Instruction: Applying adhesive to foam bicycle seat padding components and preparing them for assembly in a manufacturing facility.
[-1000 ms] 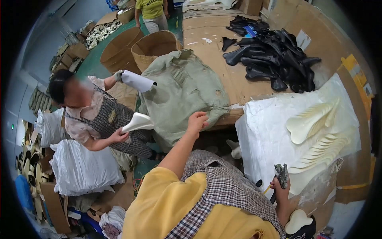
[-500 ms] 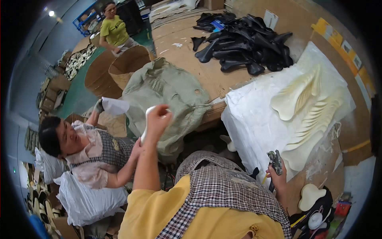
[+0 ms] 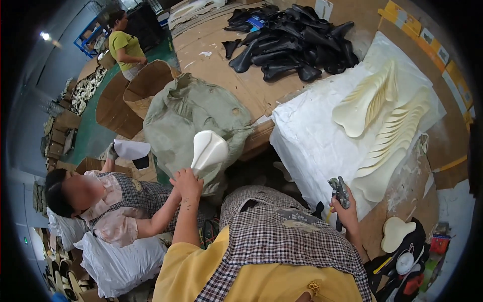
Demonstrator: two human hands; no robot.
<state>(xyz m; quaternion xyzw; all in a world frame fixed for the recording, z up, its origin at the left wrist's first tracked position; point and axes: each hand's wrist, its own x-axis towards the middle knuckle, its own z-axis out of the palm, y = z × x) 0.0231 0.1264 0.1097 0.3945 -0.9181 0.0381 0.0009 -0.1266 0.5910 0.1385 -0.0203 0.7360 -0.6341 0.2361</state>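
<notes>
Up in front of me, my left hand (image 3: 187, 184) is closed on the narrow end of a white bicycle saddle pad (image 3: 209, 149). The pad's broad end points up, its grooved face turned toward me. A co-worker's forearm (image 3: 163, 211) reaches to my left hand from the left; whether that person's fingers also touch the pad is hidden. At the right, near the table edge, my right hand (image 3: 345, 211) grips a dark, grimy metal hand tool (image 3: 339, 191) whose exact kind I cannot make out. Rows of overlapping cream saddle pads (image 3: 363, 108) lie beyond it on white sheeting (image 3: 307, 136).
Black saddle shells (image 3: 297, 43) are heaped on the cardboard-covered table (image 3: 201, 38). A grey-green sack (image 3: 193, 108) bulges against its left side. Cardboard bins (image 3: 118, 105) and another person (image 3: 126, 45) are farther left. A loose pad (image 3: 397, 234) lies by a dark bag at lower right.
My left hand has come down and turned, so the pad shows its broad face instead of its edge. My right hand keeps the tool. The far person has turned away toward the right.
</notes>
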